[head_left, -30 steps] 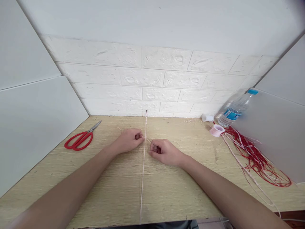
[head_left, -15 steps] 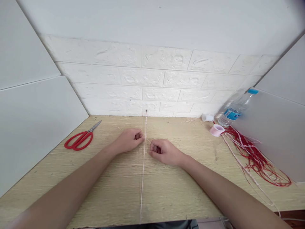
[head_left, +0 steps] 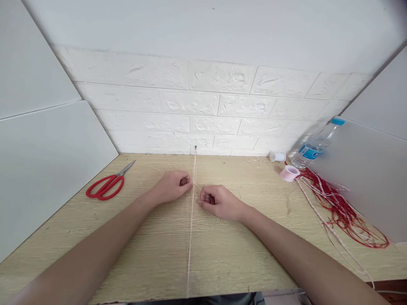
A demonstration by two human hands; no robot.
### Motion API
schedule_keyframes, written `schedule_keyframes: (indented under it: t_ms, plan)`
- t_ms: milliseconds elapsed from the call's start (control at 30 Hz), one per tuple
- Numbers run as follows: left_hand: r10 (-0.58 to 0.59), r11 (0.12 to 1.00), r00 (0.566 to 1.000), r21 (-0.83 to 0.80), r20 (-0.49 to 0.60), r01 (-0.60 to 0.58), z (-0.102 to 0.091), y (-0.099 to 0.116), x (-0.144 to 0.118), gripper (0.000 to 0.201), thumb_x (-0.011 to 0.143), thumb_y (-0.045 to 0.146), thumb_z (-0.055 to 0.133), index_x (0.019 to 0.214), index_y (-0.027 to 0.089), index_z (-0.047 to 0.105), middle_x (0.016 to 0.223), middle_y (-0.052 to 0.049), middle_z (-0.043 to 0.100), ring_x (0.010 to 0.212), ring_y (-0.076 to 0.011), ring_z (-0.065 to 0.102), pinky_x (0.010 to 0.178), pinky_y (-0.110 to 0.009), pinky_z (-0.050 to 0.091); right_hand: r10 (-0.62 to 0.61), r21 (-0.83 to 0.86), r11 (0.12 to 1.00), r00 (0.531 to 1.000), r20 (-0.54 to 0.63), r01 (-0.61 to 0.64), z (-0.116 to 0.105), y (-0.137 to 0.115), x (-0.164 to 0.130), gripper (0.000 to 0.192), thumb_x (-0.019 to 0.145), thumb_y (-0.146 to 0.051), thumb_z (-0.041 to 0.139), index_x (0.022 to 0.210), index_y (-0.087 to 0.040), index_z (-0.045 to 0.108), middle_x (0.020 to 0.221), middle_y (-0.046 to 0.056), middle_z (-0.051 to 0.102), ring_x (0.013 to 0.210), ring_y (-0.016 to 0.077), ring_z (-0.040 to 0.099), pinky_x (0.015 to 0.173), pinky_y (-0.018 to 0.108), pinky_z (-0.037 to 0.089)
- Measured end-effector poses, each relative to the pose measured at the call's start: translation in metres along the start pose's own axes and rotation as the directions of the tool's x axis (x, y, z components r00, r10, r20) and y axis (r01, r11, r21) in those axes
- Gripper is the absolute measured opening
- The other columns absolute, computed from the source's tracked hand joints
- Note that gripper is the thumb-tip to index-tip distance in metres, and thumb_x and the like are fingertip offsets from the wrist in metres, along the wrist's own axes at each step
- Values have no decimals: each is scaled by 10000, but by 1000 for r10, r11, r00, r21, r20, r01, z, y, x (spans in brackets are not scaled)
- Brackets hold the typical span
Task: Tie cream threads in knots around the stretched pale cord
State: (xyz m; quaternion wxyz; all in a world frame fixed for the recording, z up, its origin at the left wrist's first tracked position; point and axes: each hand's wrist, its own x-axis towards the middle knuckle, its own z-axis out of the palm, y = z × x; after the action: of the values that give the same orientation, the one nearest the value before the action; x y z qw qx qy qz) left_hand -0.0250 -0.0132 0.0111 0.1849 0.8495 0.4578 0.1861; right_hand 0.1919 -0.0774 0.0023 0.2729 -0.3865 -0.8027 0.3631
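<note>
A pale pink cord runs taut from a small dark hook at the foot of the wall to the front edge of the table. Its upper part, near the hook, looks braided. Just left of the cord, my left hand is closed in a pinch on a thin thread. My right hand pinches the thread on the other side, and a short stretch of thread shows between the cord and these fingers. Loose thread ends curve out behind both hands.
Red-handled scissors lie at the left. At the right are a pink thread spool, a white spool, a leaning water bottle and a heap of red cords. White panels stand at both sides.
</note>
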Motion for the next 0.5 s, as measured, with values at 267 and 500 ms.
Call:
schedule_keyframes:
  t_ms: [267,500]
  plan:
    - [8,1000,1000,14,5,-8,0,1,0,220,832,369,509,703,194,543,642,19,557,601,-129,470,582,-265,313,-7,-12,1000,1000,-4,7,0,2,1,57,813,-173,556,766,-188,527,667,-42,519,580,80,455,520,197,357]
    - [11,1000,1000,19,6,-11,-2,3,0,198,820,347,514,697,194,541,643,18,558,606,-130,470,586,-264,318,-9,-20,1000,1000,-3,9,0,1,1,46,817,-180,556,777,-187,535,673,-39,523,584,83,462,526,199,363]
